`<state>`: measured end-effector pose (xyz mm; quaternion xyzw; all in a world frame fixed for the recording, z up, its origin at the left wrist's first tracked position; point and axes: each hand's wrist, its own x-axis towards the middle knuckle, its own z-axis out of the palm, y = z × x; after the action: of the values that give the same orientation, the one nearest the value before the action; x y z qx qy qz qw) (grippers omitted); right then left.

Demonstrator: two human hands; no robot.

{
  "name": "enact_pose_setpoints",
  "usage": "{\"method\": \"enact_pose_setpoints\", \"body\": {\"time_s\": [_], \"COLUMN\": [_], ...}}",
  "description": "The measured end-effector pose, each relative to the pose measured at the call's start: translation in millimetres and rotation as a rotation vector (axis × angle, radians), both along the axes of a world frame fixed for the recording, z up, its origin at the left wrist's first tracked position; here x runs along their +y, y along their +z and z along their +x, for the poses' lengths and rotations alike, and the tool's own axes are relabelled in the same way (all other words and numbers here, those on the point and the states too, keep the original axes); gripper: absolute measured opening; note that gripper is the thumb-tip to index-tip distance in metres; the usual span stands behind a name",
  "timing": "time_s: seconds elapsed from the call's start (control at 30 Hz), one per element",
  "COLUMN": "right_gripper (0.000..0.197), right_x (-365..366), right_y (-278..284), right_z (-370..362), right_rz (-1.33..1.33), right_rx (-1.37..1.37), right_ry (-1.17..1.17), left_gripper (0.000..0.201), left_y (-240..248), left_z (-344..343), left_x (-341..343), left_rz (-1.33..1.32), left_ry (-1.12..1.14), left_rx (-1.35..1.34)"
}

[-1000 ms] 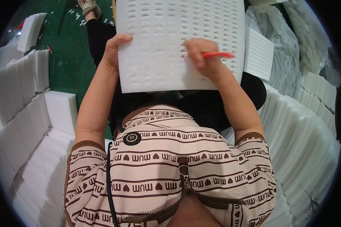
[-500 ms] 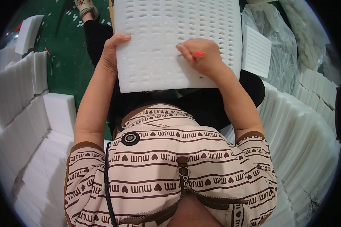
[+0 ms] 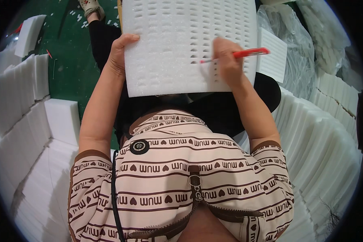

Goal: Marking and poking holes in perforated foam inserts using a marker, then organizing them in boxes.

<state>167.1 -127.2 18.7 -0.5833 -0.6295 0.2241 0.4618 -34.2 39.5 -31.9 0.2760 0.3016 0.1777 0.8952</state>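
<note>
A white foam sheet (image 3: 161, 68) with rows of small slots lies in front of me over my lap. On the right part the slots look dark and open; on the left part they are only faint marks. My left hand (image 3: 120, 52) grips the sheet's left edge, thumb on top and fingers hidden beneath. In my right hand (image 3: 229, 60) is a red pen (image 3: 251, 52), held nearly level. Its thin tip lies over the sheet by the lower end of a row of open slots. The fingers of that hand are somewhat blurred.
Stacks of white foam sheets stand on my left (image 3: 20, 97) and right (image 3: 310, 141). Another slotted foam sheet (image 3: 272, 56) leans by clear plastic wrap (image 3: 290, 36) at the right. White scraps (image 3: 84, 25) litter the green floor (image 3: 66, 76).
My right hand has turned and shifted slightly right, swinging the pen from upright to nearly level. Open slots once under the hand now show. My left hand stays on the edge.
</note>
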Motion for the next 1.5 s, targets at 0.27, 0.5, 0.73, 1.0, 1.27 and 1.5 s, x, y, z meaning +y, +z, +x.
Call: {"method": "enact_pose_setpoints", "body": {"time_s": [0.27, 0.5, 0.73, 1.0, 1.27, 1.5], "right_gripper": [0.026, 0.027, 0.022, 0.02, 0.024, 0.027], "right_x": [-7, -15, -12, -23, -21, -16], "right_y": [-8, -2, -21, -16, -15, -15], "right_z": [-8, -1, -10, -2, -15, -38], "right_rz": [-0.049, 0.121, 0.133, 0.075, 0.124, -0.006], "right_rx": [-0.609, 0.389, -0.184, -0.053, -0.071, -0.587], "right_ry": [-0.21, -0.102, -0.113, -0.176, -0.122, -0.175], "left_gripper": [0.068, 0.068, 0.068, 0.067, 0.065, 0.065], "left_y": [-2, 6, 1, 0, 3, 2], "left_z": [5, 2, 4, 3, 4, 5], "left_x": [1, -1, 0, 2, 4, 4], "left_rz": [-0.011, 0.022, 0.024, 0.01, 0.019, 0.034], "left_ry": [-0.029, 0.011, 0.01, -0.011, -0.017, -0.027], "left_rx": [-0.043, 0.016, 0.03, -0.011, 0.001, -0.01]}}
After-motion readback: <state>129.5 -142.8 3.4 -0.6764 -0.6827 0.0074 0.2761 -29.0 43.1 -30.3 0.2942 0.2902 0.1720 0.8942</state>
